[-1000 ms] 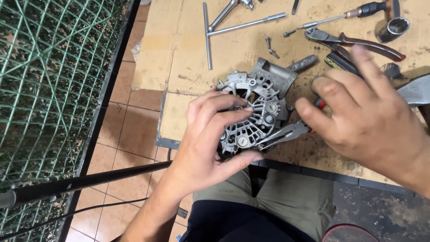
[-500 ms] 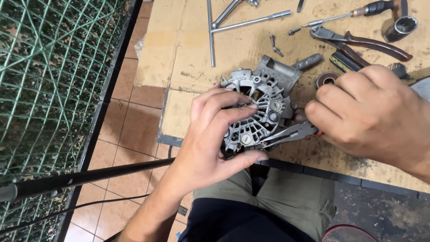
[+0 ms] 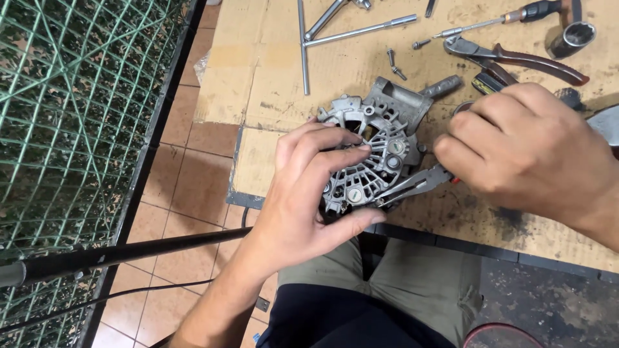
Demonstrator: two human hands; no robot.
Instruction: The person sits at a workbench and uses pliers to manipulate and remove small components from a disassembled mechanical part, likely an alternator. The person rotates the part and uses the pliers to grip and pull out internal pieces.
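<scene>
A grey cast-metal alternator housing [image 3: 377, 138] with radial ribs and bolts lies at the near edge of a cardboard-covered bench [image 3: 258, 77]. My left hand [image 3: 309, 187] grips it from the left, fingers over its ribbed face and thumb under its near side. My right hand [image 3: 522, 148] is closed around the handles of grey pliers [image 3: 412, 187], whose jaws reach the housing's lower right rim. The handles are mostly hidden in my fist.
Behind lie a long T-shaped wrench [image 3: 335, 32], a screwdriver [image 3: 503, 19], red-handled pliers [image 3: 516, 58], a socket [image 3: 570, 38] and loose bolts [image 3: 394, 64]. Green wire mesh [image 3: 71, 116] stands at the left over a tiled floor. A dark bar [image 3: 116, 254] crosses below.
My right hand has closed into a fist on the pliers and drawn slightly in toward the housing. My left hand keeps the same grip on it.
</scene>
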